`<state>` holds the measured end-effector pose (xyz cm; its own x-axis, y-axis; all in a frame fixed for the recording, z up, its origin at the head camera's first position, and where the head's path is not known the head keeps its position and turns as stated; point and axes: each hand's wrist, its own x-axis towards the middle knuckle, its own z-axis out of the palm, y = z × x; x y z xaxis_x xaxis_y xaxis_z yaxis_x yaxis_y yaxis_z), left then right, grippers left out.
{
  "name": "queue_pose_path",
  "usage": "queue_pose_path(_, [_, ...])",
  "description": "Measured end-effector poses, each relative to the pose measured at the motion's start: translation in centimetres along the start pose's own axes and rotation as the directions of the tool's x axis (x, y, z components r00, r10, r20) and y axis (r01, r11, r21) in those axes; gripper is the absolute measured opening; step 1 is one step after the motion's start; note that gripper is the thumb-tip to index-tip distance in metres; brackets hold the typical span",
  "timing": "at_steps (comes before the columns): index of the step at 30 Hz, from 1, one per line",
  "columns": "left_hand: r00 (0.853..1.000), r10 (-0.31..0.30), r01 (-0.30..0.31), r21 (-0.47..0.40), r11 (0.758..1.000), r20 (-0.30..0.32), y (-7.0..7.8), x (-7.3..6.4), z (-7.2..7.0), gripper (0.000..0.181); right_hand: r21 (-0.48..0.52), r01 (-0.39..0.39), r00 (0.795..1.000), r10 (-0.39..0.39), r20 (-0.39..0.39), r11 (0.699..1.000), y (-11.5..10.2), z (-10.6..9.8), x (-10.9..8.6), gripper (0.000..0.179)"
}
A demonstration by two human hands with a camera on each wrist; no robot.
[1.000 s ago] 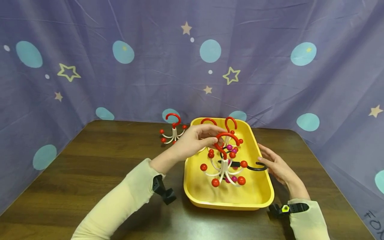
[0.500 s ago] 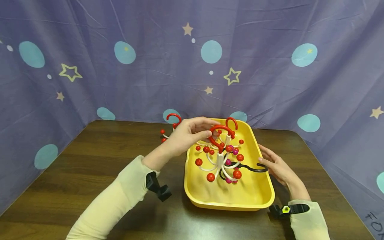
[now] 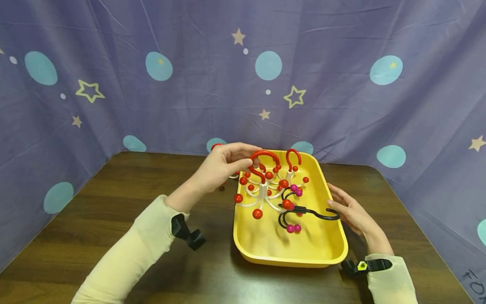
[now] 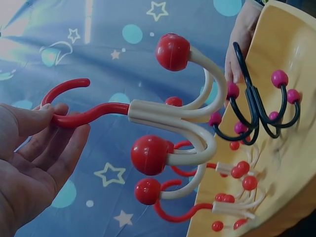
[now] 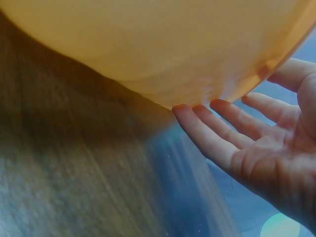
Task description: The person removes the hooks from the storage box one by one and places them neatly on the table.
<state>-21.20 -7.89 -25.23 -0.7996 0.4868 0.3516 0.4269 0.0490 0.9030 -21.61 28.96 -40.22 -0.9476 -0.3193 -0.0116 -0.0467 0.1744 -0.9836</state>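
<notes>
My left hand pinches the red hook of a multi-arm hanger, whose white arms end in red balls. This hanger hangs upright over the left part of the yellow bin. In the left wrist view, thumb and fingertips meet on the curved red hook. My right hand rests against the bin's right side, fairly straight fingers on the outer wall and thumb at the rim. Inside the bin lies a black hanger with magenta balls, its hook near the right thumb.
Toward the back of the bin stand more red-and-white hangers, partly hidden by the held one. Another hanger stands on the wooden table behind my left hand, mostly covered. A purple curtain hangs behind the table.
My left hand has carried the red-and-white hanger leftward and slightly back over the bin, uncovering the black hanger and hiding the one on the table. The right hand stays at the bin.
</notes>
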Motion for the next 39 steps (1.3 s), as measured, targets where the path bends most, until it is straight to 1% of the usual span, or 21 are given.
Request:
queue_pose_path(4, [0.999,-0.002,0.003,0.027,1.0,-0.042,-0.2,-0.3,-0.8,0.03,0.008,-0.001,1.0,0.001,0.004,1.0,0.0,0.0,0.0,0.065])
queue_pose_path(9, [0.996,-0.009,0.011,0.023,1.0,-0.09,-0.6,-0.8,-1.8,0.031,0.008,-0.001,1.0,0.001,0.004,1.0,0.0,0.0,0.1,0.065])
queue_pose_path(13, [0.992,-0.029,0.032,0.019,0.999,-0.121,-0.9,-1.2,-2.6,0.031,-0.002,-0.003,1.0,0.003,-0.002,1.0,0.1,0.0,0.1,0.065])
queue_pose_path(15, [0.99,-0.041,0.043,0.01,0.999,-0.138,-1.2,-1.4,-3.1,0.031,-0.004,-0.004,1.0,0.004,-0.003,1.0,0.0,0.0,0.1,0.065])
queue_pose_path(19, [0.984,-0.06,0.055,-0.036,0.998,-0.168,-1.6,-1.8,-4.1,0.033,-0.004,-0.003,1.0,0.003,-0.002,1.0,0.0,0.0,0.0,0.064])
queue_pose_path(21, [0.981,-0.062,0.056,-0.04,0.998,-0.184,-1.9,-2.1,-4.6,0.034,-0.002,-0.004,1.0,0.004,-0.001,1.0,-0.1,0.1,0.0,0.064])
queue_pose_path(28, [0.966,-0.043,0.034,-0.039,0.999,-0.256,-3.1,-3.0,-6.2,0.028,-0.001,-0.01,1.0,0.01,0.001,1.0,-0.1,0.1,0.1,0.065])
queue_pose_path(32, [0.961,-0.04,0.027,-0.049,0.998,-0.274,-3.8,-3.5,-6.8,0.025,0.009,-0.011,1.0,0.011,0.002,1.0,-0.1,0.0,0.1,0.065])
queue_pose_path(39, [0.958,-0.052,0.041,-0.046,0.998,-0.283,-5.0,-4.2,-7.6,0.029,0.014,-0.001,1.0,0.0,0.009,1.0,0.0,0.0,0.1,0.064])
